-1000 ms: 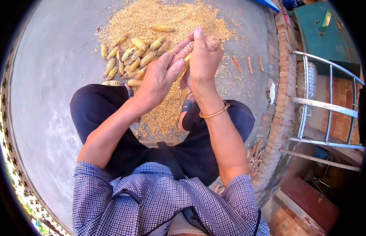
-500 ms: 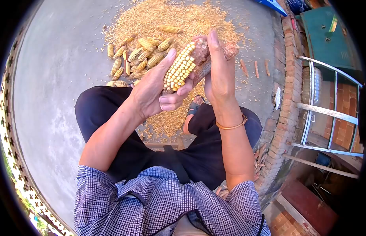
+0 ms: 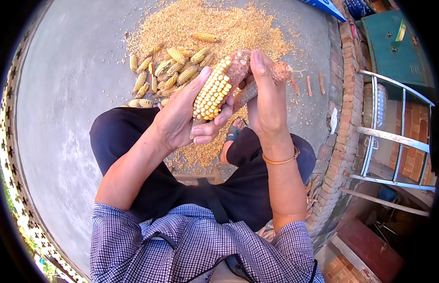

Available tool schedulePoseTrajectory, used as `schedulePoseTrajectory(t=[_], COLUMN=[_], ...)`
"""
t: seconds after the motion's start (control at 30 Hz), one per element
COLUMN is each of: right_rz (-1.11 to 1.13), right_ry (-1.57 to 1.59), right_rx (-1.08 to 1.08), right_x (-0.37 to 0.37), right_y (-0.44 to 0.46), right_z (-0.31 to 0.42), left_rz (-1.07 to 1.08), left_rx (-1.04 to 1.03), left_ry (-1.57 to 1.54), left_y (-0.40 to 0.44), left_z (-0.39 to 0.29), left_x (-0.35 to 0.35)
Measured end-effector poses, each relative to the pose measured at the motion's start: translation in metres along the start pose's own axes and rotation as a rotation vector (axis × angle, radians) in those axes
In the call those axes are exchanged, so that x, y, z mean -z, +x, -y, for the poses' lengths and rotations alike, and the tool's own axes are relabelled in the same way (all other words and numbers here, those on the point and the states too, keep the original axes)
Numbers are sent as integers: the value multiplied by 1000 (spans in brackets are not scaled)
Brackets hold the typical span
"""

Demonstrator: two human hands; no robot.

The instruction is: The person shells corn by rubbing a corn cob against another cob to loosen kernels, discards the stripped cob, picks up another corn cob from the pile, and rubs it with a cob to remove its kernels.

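Note:
My left hand (image 3: 181, 113) is wrapped around an ear of corn (image 3: 213, 94), thumb along one side and fingers underneath. Yellow kernels cover its lower part, while the upper end is stripped to pinkish cob. In my right hand (image 3: 268, 101) is a bare corncob (image 3: 280, 73), lying slantwise under the ear; it appears to touch the ear, though the fingers hide part of the contact. The right thumb points up beside the ear's stripped end. Beyond both hands, loose kernels (image 3: 215, 21) spread over the ground, with a pile of unshelled ears (image 3: 174, 70) at their near left.
Several thin reddish pieces (image 3: 308, 86) lie on the concrete floor (image 3: 68, 94) at right. A low brick edging (image 3: 344, 113) runs along that side, with a metal frame (image 3: 394, 134) and a green cabinet (image 3: 394, 47) beyond. A sandalled foot (image 3: 233, 134) rests among kernels.
Both hands have dropped slightly toward my lap with the ear and cob. The ear has shifted a little left and the bare cob a little right, showing more of the stripped end.

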State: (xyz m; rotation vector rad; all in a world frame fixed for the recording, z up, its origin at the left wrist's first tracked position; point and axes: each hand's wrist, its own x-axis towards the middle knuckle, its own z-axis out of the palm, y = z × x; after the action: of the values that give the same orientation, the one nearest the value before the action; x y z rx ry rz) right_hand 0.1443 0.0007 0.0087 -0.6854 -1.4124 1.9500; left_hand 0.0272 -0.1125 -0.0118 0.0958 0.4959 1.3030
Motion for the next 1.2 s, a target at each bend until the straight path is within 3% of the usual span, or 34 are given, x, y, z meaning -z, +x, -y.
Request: schedulePoseTrajectory(t=[0.2, 0.37, 0.77, 0.97, 1.07, 1.2], right_rz=[23, 68, 214, 152, 75, 108], right_ry=[-54, -33, -77, -101, -62, -18], right_rx=[-37, -54, 115, 53, 24, -17], right_x=[6, 9, 9, 12, 8, 4], right_y=[-2, -3, -1, -4, -5, -2], right_z=[0, 0, 1, 3, 0, -5], left_rz=[-86, 6, -36, -82, -210, -283], left_rx=[-8, -22, 5, -160, -265, -373], left_ry=[-16, 30, 125, 273, 368, 634], left_y=[0, 1, -2, -2, -1, 3], left_z=[-1, 1, -2, -2, 1, 4], left_x=[-7, 5, 6, 1, -8, 0])
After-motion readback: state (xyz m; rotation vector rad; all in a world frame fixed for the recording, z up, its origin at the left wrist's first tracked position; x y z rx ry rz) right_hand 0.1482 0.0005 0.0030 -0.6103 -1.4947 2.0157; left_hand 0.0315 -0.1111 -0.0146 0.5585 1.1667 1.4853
